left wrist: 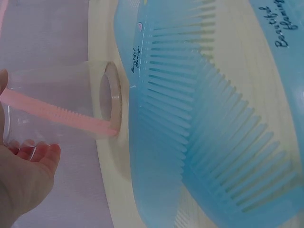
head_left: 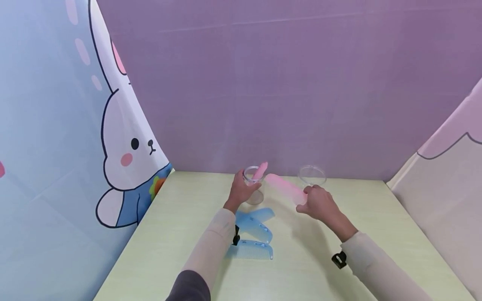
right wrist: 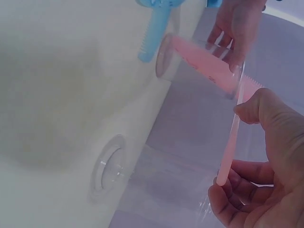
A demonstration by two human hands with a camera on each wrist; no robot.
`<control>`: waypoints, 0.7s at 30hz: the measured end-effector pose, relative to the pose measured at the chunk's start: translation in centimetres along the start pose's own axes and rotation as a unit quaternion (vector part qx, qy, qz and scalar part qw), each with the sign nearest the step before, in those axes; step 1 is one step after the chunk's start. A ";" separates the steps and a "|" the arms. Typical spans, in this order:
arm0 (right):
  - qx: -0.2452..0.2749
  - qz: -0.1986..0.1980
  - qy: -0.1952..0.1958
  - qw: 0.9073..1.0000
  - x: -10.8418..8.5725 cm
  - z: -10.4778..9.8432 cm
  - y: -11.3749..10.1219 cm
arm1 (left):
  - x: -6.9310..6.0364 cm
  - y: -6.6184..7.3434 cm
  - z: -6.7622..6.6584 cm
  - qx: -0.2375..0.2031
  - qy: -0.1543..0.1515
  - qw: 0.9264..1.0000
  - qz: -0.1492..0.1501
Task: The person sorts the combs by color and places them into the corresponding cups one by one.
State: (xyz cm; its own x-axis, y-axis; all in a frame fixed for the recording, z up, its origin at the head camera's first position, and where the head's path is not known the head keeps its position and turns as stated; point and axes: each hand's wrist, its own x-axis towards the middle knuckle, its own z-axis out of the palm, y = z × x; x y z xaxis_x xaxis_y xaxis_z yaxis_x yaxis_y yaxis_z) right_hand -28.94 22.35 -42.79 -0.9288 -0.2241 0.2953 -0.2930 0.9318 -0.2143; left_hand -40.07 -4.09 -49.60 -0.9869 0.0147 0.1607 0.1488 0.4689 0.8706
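Note:
In the head view the left hand (head_left: 241,191) grips a clear cup (head_left: 255,196) near its rim, and a pink comb (head_left: 260,170) leans inside with its end above the rim. The right hand (head_left: 321,203) pinches a second pink comb (head_left: 286,188) between thumb and fingers, its far end close to the cup's mouth. The left wrist view shows the first comb (left wrist: 61,114) slanting down to the cup's base. In the right wrist view the held comb (right wrist: 230,147) is seen edge-on beside the rim.
Several blue combs (head_left: 254,228) lie partly overlapping on the pale table (head_left: 169,251), in front of the cup. Another clear cup (head_left: 312,174) stands at the back, behind the right hand. A purple cloth (head_left: 282,83) hangs behind the table, with printed cloth at the sides.

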 end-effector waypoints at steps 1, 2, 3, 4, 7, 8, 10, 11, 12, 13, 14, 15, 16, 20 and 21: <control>0.000 0.000 -0.002 1.000 0.2 0.0 -0.1 | 0.0 0.1 0.0 -0.001 -0.001 1.000 -0.001; 0.000 0.002 -0.004 1.000 0.5 -0.1 -0.2 | 0.0 0.1 -0.1 -0.001 -0.003 1.000 -0.003; -0.001 0.006 -0.006 1.000 0.7 -0.1 -0.2 | -0.1 0.2 -0.1 0.001 -0.004 1.000 -0.005; -0.003 0.008 -0.008 1.000 1.0 -0.2 -0.3 | -0.1 0.2 -0.1 0.002 -0.005 1.000 -0.007; -0.010 0.011 -0.011 1.000 1.6 -0.4 -0.5 | -0.2 0.3 -0.1 0.002 -0.007 1.000 -0.010; -0.013 0.010 -0.012 1.000 1.8 -0.5 -0.5 | -0.2 0.3 -0.1 0.002 -0.007 1.000 -0.010; -0.023 0.007 -0.011 1.000 2.2 -0.6 -0.6 | -0.2 0.3 -0.1 0.000 -0.007 1.000 -0.008; -0.027 0.005 -0.010 1.000 2.4 -0.7 -0.6 | -0.2 0.3 -0.1 -0.001 -0.008 1.000 -0.008; -0.030 0.001 -0.008 1.000 2.5 -0.8 -0.6 | -0.2 0.2 -0.1 -0.002 -0.008 1.000 -0.007; -0.031 0.000 -0.007 0.999 2.6 -0.9 -0.7 | -0.2 0.2 -0.1 -0.002 -0.008 1.000 -0.007; -0.033 -0.002 -0.006 0.999 2.7 -1.1 -0.7 | -0.1 0.2 -0.1 -0.003 -0.008 1.000 -0.005; -0.034 -0.003 -0.006 0.999 2.8 -1.1 -0.7 | -0.1 0.1 -0.1 -0.001 -0.008 1.000 -0.004; -0.033 -0.004 -0.006 0.999 2.9 -1.2 -0.8 | -0.1 0.1 -0.1 0.001 -0.008 1.000 -0.003; -0.037 -0.003 -0.010 0.999 3.2 -1.5 -0.8 | 0.0 0.1 -0.1 0.007 -0.004 1.000 0.000; -0.041 -0.003 -0.010 0.999 3.2 -1.6 -0.8 | -0.1 0.1 -0.1 0.008 -0.004 1.000 -0.001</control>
State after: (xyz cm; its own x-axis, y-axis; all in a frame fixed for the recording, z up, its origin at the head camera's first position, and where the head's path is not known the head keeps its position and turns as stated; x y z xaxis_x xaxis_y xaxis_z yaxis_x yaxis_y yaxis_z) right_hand -31.35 21.29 -40.18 -0.9318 -0.2338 0.2776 -0.2791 0.9505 -0.1364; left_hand -39.98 -4.11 -49.48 -0.9876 0.0211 0.1558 0.1465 0.4824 0.8636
